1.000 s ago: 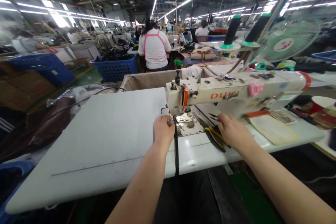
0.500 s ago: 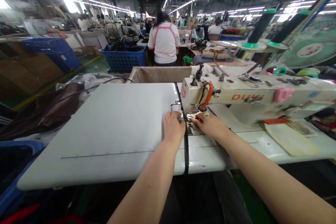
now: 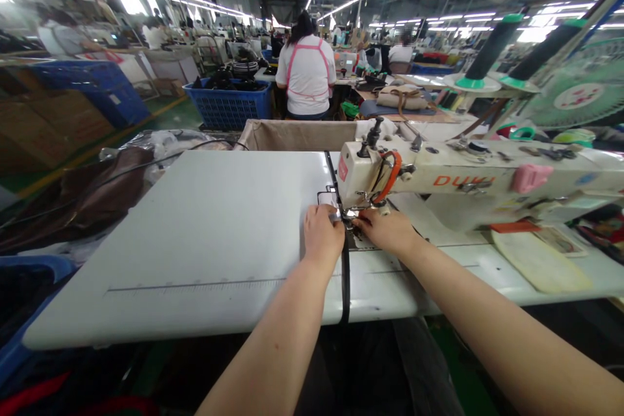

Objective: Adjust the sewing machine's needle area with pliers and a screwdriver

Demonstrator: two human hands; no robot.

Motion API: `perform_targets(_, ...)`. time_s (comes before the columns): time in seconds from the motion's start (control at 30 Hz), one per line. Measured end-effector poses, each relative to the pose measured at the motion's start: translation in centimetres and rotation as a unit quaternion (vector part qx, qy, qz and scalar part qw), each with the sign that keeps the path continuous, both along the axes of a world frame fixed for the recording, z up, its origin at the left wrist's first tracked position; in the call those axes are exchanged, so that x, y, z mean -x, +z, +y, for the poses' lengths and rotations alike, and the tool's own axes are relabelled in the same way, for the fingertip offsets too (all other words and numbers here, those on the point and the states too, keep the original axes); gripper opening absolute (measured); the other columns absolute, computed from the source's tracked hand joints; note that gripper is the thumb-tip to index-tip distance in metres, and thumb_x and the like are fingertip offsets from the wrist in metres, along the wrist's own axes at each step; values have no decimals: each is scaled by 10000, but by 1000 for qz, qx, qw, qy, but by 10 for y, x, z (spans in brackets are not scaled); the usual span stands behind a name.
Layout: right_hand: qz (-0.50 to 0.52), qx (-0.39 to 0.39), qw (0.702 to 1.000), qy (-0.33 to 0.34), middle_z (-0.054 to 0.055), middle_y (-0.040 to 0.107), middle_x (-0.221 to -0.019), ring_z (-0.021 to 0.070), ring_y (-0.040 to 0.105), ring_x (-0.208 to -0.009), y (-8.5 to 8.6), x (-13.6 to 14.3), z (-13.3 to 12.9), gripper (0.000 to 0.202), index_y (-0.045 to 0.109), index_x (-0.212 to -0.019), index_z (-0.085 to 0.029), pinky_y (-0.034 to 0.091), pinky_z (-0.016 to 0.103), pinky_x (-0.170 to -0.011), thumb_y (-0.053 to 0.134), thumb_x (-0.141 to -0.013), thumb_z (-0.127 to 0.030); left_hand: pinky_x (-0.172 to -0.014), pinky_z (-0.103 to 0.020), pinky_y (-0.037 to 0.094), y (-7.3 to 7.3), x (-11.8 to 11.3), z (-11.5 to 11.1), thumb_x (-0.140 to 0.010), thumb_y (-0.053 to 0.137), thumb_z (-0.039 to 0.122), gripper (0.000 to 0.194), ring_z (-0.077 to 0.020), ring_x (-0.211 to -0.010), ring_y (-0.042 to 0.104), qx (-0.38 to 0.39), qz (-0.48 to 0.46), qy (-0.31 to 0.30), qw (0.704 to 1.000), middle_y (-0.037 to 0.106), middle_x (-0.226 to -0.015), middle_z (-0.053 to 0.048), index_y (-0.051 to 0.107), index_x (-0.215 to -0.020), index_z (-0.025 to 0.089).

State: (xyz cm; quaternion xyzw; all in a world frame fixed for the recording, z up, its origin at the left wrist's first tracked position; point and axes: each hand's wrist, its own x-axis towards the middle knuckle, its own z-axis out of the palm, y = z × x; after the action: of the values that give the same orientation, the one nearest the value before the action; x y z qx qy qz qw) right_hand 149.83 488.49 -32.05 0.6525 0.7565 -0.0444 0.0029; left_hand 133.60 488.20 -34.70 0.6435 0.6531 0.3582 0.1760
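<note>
A long narrow black strap (image 3: 346,286) runs over the machine bed, under the needle area, and hangs off the table's front edge. My left hand (image 3: 322,233) is closed at the strap's left side, its bent fingers gripping it just by the presser foot. My right hand (image 3: 387,230) is to the right of the needle, thumb and fingers pinched together close to the foot; whatever is between them is too small to make out. Above both hands stands the white sewing machine's head (image 3: 358,175). A thin wire frame (image 3: 325,194) lies beyond my left fingers.
The white table (image 3: 209,227) has a printed ruler line. Two dark thread cones (image 3: 492,52) and a green fan (image 3: 580,88) stand right. A fabric-lined bin (image 3: 297,135) sits behind the table, brown material (image 3: 82,198) at left. A person in a pink-strapped apron (image 3: 307,75) sits ahead.
My right hand has shifted slightly left, closer to the presser foot and strap. My left hand stays at the strap. The camera view has moved a little.
</note>
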Motion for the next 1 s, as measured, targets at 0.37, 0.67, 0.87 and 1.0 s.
perform_targets(0.37,15,1,997,-79,126,806,-1039,317,755,-952,14,-26,-30,396,749,-1106,-234,455,341,-690,463,-1051,-502,-1056,-372,484,-2,0,-1,-835,673,79,271,-247,-1074,637,-1,1,-14,1000,664,-1089,-76,747,-1062,208)
perform_targets(0.67,39,-104,960,-257,241,762,-1091,374,709,-1026,-21,-134,-64,435,744,-1180,-69,523,426,-835,450,-1014,-344,-988,-341,499,-7,-1,3,-886,748,193,119,-221,-1016,641,-26,6,-25,999,684,-1033,-59,784,-996,223)
perform_targets(0.87,-30,-289,941,-174,265,707,-1110,406,641,-1067,-35,-127,-85,443,718,-1232,-41,492,505,-972,515,-1004,-361,-1021,-389,443,0,-4,-1,-920,756,319,108,-244,-1090,614,-52,67,-8,996,698,-1065,-46,811,-1007,287)
perform_targets(1.0,3,-334,937,-101,209,716,-1095,350,636,-1017,-32,-104,-100,375,707,-1210,-77,496,451,-965,490,-1032,-325,-999,-393,426,0,-9,1,-933,745,359,105,-245,-1092,611,-52,97,15,994,702,-1057,-48,813,-965,286)
